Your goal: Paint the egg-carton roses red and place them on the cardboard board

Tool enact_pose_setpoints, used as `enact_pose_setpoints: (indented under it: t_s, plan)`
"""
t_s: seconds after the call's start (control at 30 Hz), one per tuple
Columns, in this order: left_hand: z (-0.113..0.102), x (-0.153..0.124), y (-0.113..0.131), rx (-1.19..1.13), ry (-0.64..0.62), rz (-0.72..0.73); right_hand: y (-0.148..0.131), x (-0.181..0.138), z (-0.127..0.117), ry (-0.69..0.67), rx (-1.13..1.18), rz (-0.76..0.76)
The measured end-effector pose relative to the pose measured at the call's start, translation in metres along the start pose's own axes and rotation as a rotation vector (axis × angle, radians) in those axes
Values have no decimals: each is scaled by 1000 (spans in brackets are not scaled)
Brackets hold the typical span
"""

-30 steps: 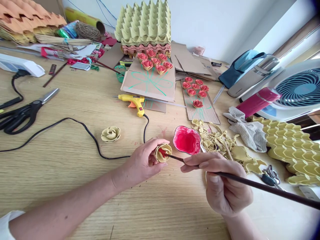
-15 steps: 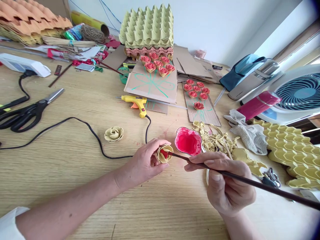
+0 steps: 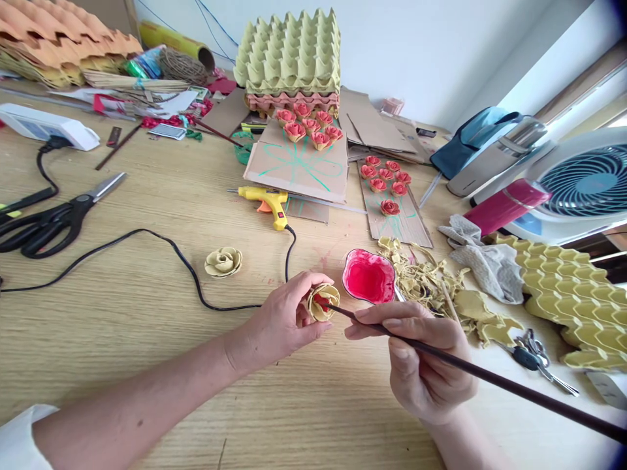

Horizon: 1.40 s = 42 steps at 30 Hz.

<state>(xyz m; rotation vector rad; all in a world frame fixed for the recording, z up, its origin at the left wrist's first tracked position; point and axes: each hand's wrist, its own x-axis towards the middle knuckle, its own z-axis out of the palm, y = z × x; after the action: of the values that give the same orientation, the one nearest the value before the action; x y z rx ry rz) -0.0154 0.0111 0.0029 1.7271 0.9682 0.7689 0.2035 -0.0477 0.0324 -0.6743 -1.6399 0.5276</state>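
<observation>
Head view: I note the left hand [image 3: 284, 320] pinching a paper rose [image 3: 323, 301] in its fingers, just above the counter [image 3: 147, 313]; right hand [image 3: 421, 365] fingers pressed around a brush [image 3: 490, 377], its long axis running lower right to upper left, tip touching the rose's red centre; paint dish [image 3: 368, 276] just beyond.

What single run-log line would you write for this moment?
left hand: holds paper rose | right hand: holds brush, tip in rose | red paint dish: beside rose
</observation>
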Motion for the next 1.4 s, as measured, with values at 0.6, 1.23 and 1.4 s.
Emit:
enact_pose_setpoints:
  t_s: [0.6, 1.23, 1.4]
  plan:
    - [-1, 0, 2, 31, 12, 9, -4, 6, -8, 75, 1, 2]
    - [-1, 6, -4, -441, -2, -94, 7, 11, -25, 236, -146, -29]
    - [-5, 8, 3, -499, -32, -133, 22, 4, -40, 181, -276, 22]
